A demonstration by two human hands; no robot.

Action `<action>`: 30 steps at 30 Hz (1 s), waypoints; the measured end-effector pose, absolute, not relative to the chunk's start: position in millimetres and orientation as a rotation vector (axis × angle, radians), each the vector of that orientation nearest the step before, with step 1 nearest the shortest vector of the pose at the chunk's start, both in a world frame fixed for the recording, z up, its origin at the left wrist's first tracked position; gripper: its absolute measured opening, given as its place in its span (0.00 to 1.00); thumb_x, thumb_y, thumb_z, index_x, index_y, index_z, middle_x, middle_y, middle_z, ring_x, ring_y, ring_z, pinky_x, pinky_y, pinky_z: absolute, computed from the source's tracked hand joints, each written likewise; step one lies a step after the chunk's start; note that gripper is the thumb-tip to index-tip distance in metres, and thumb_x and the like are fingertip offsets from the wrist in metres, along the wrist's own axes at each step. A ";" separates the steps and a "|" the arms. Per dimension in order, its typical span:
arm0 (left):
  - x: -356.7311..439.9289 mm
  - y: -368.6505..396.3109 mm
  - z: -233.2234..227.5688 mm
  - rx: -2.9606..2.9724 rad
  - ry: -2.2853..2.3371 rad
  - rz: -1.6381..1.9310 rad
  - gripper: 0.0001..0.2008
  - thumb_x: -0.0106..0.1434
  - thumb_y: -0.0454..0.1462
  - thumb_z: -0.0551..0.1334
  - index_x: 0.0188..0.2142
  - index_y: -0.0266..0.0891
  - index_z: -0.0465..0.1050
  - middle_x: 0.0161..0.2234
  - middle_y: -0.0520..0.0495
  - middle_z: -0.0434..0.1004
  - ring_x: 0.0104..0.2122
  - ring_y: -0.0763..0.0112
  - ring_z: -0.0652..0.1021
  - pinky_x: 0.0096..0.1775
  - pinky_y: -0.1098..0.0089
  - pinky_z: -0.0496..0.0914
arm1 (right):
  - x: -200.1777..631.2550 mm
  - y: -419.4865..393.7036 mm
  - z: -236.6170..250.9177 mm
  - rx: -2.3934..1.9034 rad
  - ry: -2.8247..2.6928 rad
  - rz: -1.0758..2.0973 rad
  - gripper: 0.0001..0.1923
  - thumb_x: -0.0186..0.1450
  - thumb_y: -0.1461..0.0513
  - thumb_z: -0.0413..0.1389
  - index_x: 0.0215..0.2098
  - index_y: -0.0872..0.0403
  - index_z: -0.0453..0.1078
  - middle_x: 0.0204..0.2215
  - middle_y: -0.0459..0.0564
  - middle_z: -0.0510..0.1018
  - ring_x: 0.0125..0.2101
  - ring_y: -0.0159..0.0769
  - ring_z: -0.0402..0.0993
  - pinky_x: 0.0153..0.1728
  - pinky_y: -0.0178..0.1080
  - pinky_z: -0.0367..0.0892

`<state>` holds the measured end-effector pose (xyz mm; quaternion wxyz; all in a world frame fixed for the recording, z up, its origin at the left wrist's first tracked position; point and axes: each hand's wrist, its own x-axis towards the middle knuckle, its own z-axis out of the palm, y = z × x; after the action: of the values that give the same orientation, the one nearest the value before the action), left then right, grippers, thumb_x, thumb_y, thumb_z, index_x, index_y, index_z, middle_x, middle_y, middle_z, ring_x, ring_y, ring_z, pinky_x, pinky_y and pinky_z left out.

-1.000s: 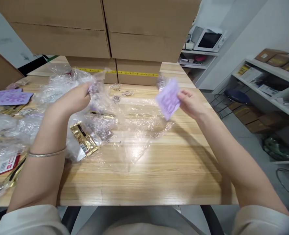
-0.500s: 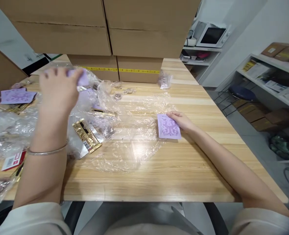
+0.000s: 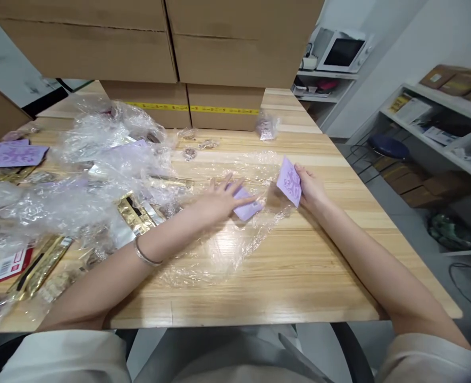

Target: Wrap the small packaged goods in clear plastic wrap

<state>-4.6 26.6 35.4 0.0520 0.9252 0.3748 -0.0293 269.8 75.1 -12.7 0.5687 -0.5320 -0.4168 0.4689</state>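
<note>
My left hand [image 3: 219, 202] lies over a small purple packet [image 3: 248, 209] on a sheet of clear plastic film [image 3: 219, 266]. Its fingers are spread and cover part of that packet. Off to the right, my right hand [image 3: 312, 187] pinches a purple patterned packet [image 3: 288, 182] by its edge and holds it tilted above the table. Gold sachets [image 3: 134, 214] lie left of my left forearm, among crumpled clear wrap [image 3: 111, 133].
Cardboard boxes [image 3: 223, 58] stand stacked along the back of the wooden table [image 3: 299, 282]. More purple packets [image 3: 14, 154] and a red-and-white packet [image 3: 12, 264] lie at the left. A small wrapped bundle [image 3: 266, 126] sits near the boxes.
My left hand has come down rightward from the wrap pile with a purple packet, which now lies on the film under its spread fingers. My right hand has lifted and tilted its packet.
</note>
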 end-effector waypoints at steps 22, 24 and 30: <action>-35.8 51.6 31.7 2.570 0.748 0.007 0.23 0.71 0.40 0.54 0.64 0.48 0.64 0.68 0.50 0.60 0.67 0.67 0.60 0.64 0.66 0.57 | 188.3 -43.6 1.3 -0.392 -2.732 0.517 0.21 0.66 0.52 0.56 0.54 0.50 0.69 0.54 0.54 0.76 0.53 0.43 0.71 0.54 0.47 0.67; -35.9 51.1 31.2 2.568 0.777 0.000 0.23 0.71 0.39 0.54 0.64 0.49 0.64 0.69 0.50 0.56 0.67 0.65 0.61 0.63 0.64 0.58 | 186.6 -53.3 -9.2 -0.384 -2.707 0.534 0.21 0.69 0.55 0.54 0.58 0.52 0.67 0.57 0.55 0.75 0.60 0.43 0.67 0.59 0.48 0.64; -33.6 37.3 40.4 2.529 0.995 -0.117 0.26 0.70 0.43 0.54 0.67 0.55 0.59 0.72 0.47 0.47 0.65 0.55 0.63 0.62 0.58 0.59 | 224.6 -29.9 -6.7 -0.562 -2.706 0.496 0.11 0.72 0.64 0.49 0.42 0.53 0.74 0.42 0.55 0.82 0.47 0.41 0.78 0.46 0.44 0.74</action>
<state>-33.6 37.3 40.4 0.2093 0.9091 0.3576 -0.0420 224.6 -29.9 -6.7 0.1660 -0.1975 -0.9503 0.1740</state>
